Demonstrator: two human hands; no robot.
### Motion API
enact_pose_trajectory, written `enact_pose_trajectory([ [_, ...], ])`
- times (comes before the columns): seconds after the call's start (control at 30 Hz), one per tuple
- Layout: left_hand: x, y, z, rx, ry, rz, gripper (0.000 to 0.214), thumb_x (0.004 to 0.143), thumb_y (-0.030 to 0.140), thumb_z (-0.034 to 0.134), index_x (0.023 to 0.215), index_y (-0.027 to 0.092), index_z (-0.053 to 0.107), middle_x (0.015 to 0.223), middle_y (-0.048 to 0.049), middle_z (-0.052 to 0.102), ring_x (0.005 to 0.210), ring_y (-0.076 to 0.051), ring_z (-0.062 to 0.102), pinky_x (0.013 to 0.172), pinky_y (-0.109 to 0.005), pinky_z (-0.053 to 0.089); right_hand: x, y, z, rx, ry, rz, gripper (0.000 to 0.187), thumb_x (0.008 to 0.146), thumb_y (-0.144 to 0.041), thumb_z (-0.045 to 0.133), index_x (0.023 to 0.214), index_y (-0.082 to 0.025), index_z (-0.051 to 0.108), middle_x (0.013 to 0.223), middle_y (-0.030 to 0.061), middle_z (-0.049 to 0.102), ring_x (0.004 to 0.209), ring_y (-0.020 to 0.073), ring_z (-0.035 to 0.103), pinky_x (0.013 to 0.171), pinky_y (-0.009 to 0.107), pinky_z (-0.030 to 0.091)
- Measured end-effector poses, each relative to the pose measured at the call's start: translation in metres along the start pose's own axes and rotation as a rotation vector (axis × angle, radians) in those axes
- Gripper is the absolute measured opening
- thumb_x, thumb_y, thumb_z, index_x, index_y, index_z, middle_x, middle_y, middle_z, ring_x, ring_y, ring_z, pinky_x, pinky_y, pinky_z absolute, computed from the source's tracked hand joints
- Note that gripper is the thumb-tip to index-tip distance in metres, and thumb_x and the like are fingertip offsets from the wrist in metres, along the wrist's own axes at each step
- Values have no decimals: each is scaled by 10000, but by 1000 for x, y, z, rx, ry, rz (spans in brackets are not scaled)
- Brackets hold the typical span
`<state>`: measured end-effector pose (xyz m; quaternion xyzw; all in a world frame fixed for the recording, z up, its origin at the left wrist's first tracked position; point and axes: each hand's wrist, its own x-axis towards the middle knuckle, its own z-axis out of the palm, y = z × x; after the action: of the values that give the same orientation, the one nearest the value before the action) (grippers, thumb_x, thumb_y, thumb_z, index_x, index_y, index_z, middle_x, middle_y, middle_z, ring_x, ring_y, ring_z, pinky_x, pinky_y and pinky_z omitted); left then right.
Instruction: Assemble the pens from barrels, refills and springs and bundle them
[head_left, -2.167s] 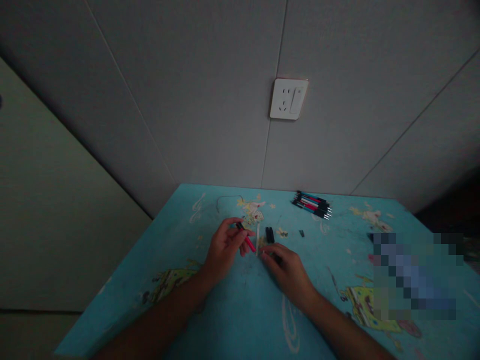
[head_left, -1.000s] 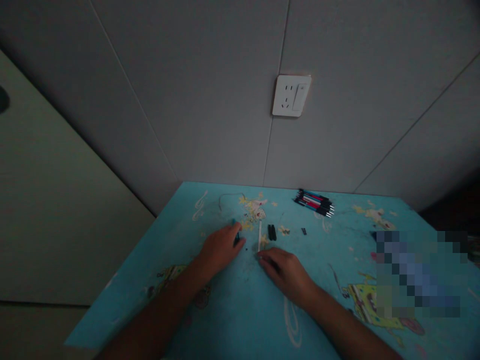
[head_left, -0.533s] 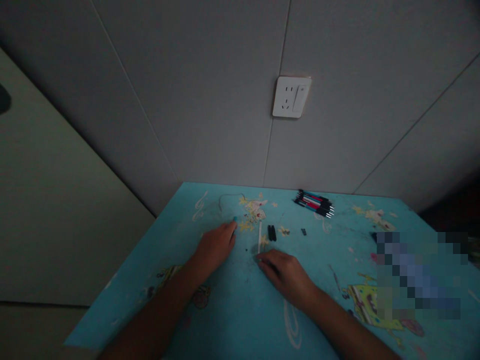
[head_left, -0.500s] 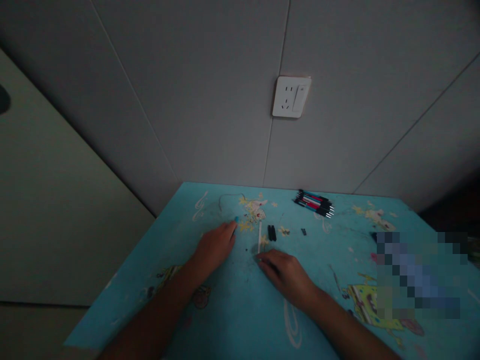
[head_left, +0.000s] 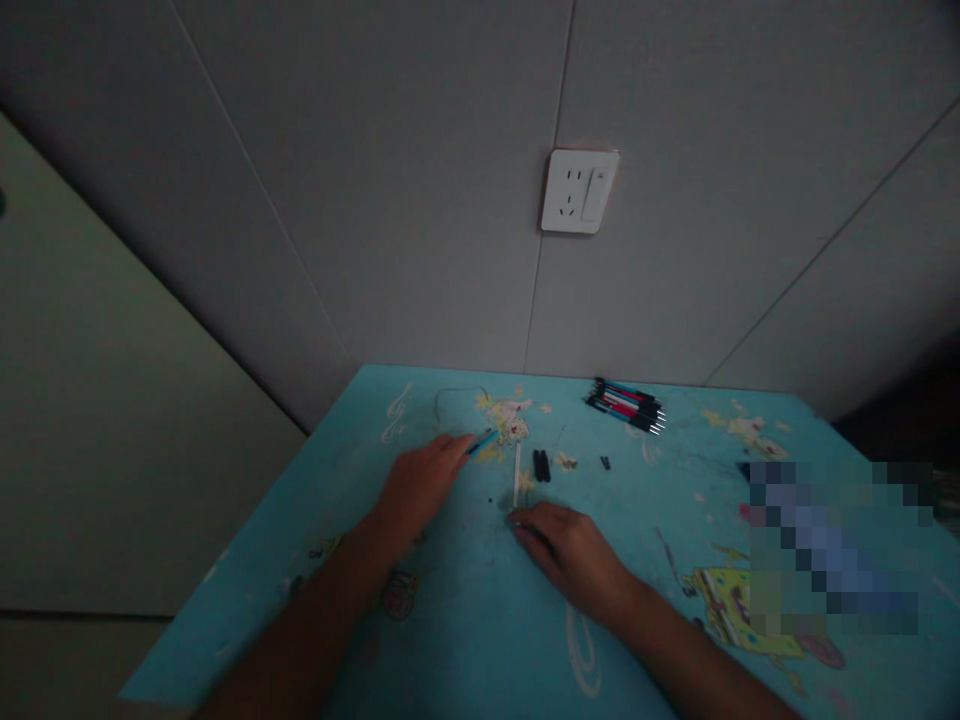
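My left hand [head_left: 427, 482] is closed on a slim blue pen part [head_left: 482, 441], which sticks out past the fingertips to the right; its other end is hidden in the hand. A thin white stick [head_left: 517, 472], like a pen tube, lies lengthwise on the table. At its near end my right hand [head_left: 571, 545] rests with thumb and forefinger pinched together; what they hold, if anything, is too small to name. Two short black tubes [head_left: 541, 465] lie side by side just right of the stick. Farther right are small black pieces [head_left: 605, 463].
Several pens [head_left: 626, 405] in black, blue and red lie bunched near the wall. The table [head_left: 465, 640] has a light blue cartoon-printed cover. A blurred-out bluish object [head_left: 832, 550] lies on the right. A white socket [head_left: 580, 191] is on the grey wall.
The blue part in my left hand has tilted to the right, and more of it shows beyond the fingers. My right hand has stayed nearly still by the white stick.
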<state>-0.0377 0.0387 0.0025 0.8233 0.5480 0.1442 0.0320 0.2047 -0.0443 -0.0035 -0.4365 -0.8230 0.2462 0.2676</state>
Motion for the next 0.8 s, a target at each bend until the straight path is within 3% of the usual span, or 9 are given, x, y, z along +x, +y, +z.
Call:
enact_pose_trajectory([
  [0.1,0,1,-6,-123,-23,138,320,997,327,446,1288,328,579,1092,-38,678,931,-213,660,812,-304,486,-1,1,1,9,58,30,267,990,-266,469,1195,-245,639,1035,51,707,919,193,678,870,320,527],
  [0.27,-3,4,-6,-198,-90,365,335,991,300,458,1294,339,595,1100,-43,688,871,-201,671,765,-300,512,0,4,-2,-76,224,176,500,987,-282,446,1477,-218,366,1022,70,705,745,181,676,762,326,550],
  [0.43,-9,9,-7,-265,-73,491,346,975,252,483,1289,319,612,1060,-61,704,821,-187,680,721,-282,523,1,6,-4,-245,200,151,373,971,-253,454,1325,-221,571,1027,94,706,835,221,668,816,358,517],
  [0.57,-12,14,-11,-271,37,570,307,980,260,500,1262,279,619,1082,-60,702,834,-167,691,712,-261,529,1,2,-5,-247,183,208,301,956,-259,490,1213,-194,632,979,89,722,814,224,666,800,347,493],
  [0.7,-13,21,-10,-357,245,625,264,968,233,541,1224,233,607,1042,-47,714,874,-148,694,736,-243,541,1,-3,-1,9,94,256,216,942,-239,527,1109,-212,660,858,20,712,727,167,649,694,259,472],
  [0.8,-16,29,-5,-486,316,601,256,949,209,578,1205,220,587,980,-38,724,849,-136,695,731,-233,543,0,-6,6,116,40,233,179,926,-234,561,1059,-215,679,817,0,691,696,149,615,666,242,444],
])
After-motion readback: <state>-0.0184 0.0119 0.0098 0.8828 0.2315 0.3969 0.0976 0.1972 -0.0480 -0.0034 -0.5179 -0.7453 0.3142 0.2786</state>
